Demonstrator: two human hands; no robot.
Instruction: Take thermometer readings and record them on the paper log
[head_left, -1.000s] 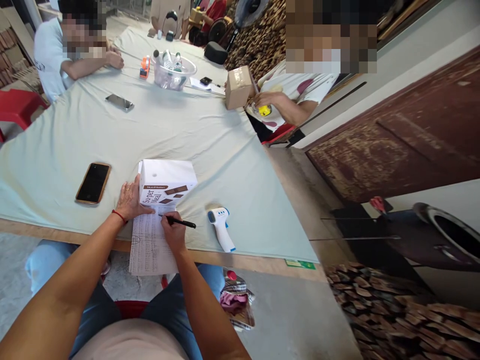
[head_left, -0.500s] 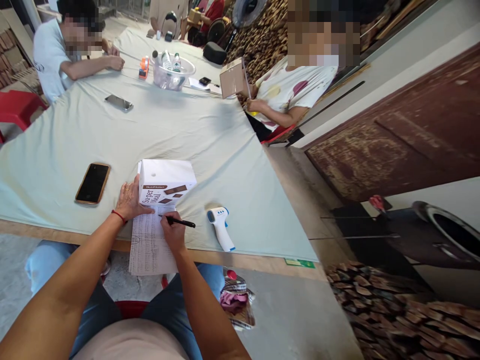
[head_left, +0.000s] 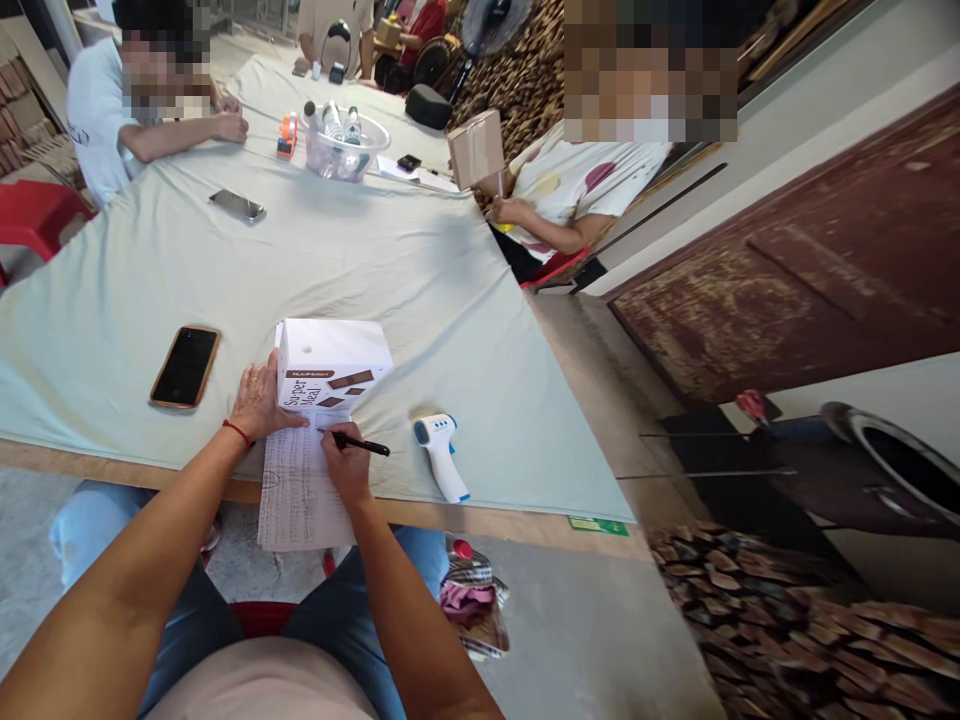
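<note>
My right hand (head_left: 349, 467) is closed around a black pen (head_left: 367, 443), whose tip meets a printed sheet of paper (head_left: 304, 500) with rows of small writing. On the sheet's far part stands a white box (head_left: 334, 345) marked "Super Meal", with brown bars pictured on its front. My left hand (head_left: 259, 400) lies flat at the box's left side, fingers stretched along it and thumb out over the paper below the box. The paper's near end hangs past the table edge. Right of the pen lies a white and blue infrared thermometer (head_left: 441, 455).
A phone in a brown case (head_left: 185, 367) lies left of my hands; another phone (head_left: 237, 205) lies farther off. A clear basket of bottles (head_left: 345, 150) and an orange tape dispenser (head_left: 287, 135) stand beyond. At right, a person holds a cardboard box (head_left: 477, 150). Another sits at left.
The person at right has turned and shifted the cardboard box slightly to the right. My hands, the pen and the white box look nearly unmoved.
</note>
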